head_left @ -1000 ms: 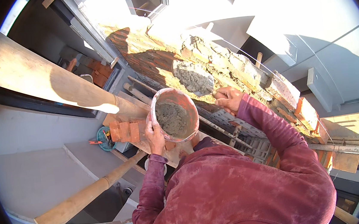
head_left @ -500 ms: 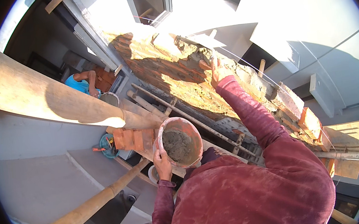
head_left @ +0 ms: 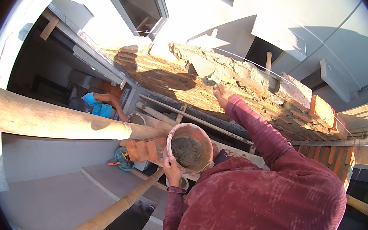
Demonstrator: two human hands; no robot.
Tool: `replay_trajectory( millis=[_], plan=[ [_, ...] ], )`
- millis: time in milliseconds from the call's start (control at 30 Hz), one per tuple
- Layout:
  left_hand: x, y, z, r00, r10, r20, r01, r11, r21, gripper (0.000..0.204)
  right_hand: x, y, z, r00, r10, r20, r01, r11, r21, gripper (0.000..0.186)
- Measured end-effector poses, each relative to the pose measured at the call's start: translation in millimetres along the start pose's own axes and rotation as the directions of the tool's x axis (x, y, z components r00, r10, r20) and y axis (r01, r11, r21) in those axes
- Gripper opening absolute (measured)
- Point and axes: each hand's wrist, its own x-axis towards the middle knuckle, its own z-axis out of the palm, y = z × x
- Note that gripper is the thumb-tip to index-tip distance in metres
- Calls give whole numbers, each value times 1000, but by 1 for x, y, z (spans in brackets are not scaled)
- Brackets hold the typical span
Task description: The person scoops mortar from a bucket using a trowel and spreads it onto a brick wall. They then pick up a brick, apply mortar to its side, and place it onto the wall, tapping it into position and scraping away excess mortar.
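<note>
My left hand (head_left: 171,171) is closed on the rim of a mortar-smeared bucket (head_left: 207,146), held in front of my body. Grey wet mortar (head_left: 188,152) lies inside it. At the brick wall (head_left: 151,74), my right hand (head_left: 223,95) grips a trowel (head_left: 205,70); its grey blade lies against the upper edge of the wall and its handle is mostly hidden in my fingers. A bed of fresh mortar (head_left: 244,70) runs along the wall's top. Farther right on this top stand orange bricks (head_left: 321,111).
A string line (head_left: 249,60) stretches above the wall. Thick bamboo poles (head_left: 55,112) (head_left: 109,213) cross at left. Stacked bricks (head_left: 146,149) and a teal container (head_left: 124,158) sit beside the planks. Below left, a co-worker in a blue shirt (head_left: 97,106) reaches toward another bucket (head_left: 137,118).
My right hand has come down from the wall top to its near side, bringing the trowel blade into clearer sight. The co-worker's arm now extends toward the other bucket. My left hand keeps its bucket.
</note>
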Motion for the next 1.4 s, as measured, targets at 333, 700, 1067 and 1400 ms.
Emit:
replay_trajectory(
  millis=[333,700,1067,1400],
  plan=[
    [2,19,2,999,-16,40,12,995,96,32,27,-7,44,953,-302,-33,278,910,-307,33],
    [30,4,7,990,16,142,-38,988,151,26,-19,-16,-61,980,98,172,-175,836,520,37],
    [36,24,30,989,-14,147,7,999,48,30,-23,-53,-117,953,152,264,-253,876,410,26],
    [36,2,29,988,28,153,-26,1000,-17,29,-23,-48,-148,877,313,363,-410,884,227,38]
  ],
)
